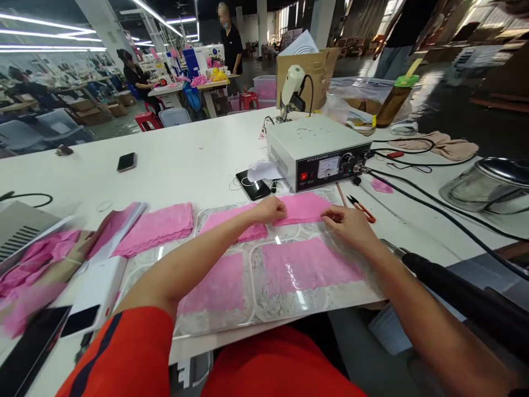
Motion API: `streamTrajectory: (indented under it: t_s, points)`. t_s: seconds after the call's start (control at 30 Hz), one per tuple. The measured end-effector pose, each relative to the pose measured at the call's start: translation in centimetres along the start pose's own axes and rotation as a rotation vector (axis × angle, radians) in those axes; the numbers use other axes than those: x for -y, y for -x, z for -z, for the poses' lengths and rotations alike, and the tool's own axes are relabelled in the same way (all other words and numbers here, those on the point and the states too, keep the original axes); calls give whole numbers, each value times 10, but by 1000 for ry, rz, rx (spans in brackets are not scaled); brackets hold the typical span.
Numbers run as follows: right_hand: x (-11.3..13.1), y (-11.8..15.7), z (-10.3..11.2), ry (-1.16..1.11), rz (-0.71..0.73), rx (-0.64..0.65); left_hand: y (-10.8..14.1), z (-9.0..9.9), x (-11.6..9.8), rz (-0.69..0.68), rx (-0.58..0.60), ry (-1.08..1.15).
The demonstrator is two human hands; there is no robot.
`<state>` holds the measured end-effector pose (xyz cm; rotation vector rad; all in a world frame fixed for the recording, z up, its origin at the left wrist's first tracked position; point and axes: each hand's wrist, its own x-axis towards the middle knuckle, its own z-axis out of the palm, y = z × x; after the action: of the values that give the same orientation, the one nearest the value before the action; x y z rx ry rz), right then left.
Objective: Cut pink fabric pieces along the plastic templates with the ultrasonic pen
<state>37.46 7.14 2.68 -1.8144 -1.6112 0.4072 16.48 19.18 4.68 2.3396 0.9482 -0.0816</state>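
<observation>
A flat pink fabric piece [301,207] lies between my hands, on or above a stack at the back of the work board. My left hand [270,210] is closed at its left edge, fingers curled and pinching the cloth. At the right edge, my right hand [345,219] pinches a corner between thumb and fingers. Left of them is another pink stack [231,220], partly behind my left forearm. Under the clear template board [251,275] with rounded outlines, pink fabric [308,267] shows through. A further neat pink fabric stack [159,227] sits at the left.
Behind my hands stands a control box [318,151] with a dial, cables running right. A black phone [253,184], orange-handled snips [361,208] and a black handheld tool [438,281] lie close. A glass-lidded pot [487,184] is at right. People work at sewing machines beyond.
</observation>
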Motion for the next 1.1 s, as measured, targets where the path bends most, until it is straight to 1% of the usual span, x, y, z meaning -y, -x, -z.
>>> streamTrajectory:
  t_s: [0.1,0.2,0.43,0.67,0.77,0.87,0.93,1.0,1.1]
  points:
    - [0,-1,-2,-1,40,-3,0,1,2,-15,-6,20]
    - [-1,-4,-7,13,112,-7,0,2,2,-22,-23,32]
    - [-1,-16,-23,135,252,-35,-1,8,3,-63,-51,34]
    - [-1,-21,-28,200,271,-33,2,17,8,-106,-64,19]
    - [-3,-24,-27,224,262,-48,3,22,6,-102,-65,22]
    - [-5,-24,-21,253,243,-71,9,30,0,-108,-76,34]
    - [-6,-18,-15,263,244,-82,17,34,-5,-121,-82,53]
    - [-4,-4,-7,255,260,-76,30,35,-9,-133,-65,82]
    - [-1,30,1,242,346,-53,56,26,-15,-138,17,136]
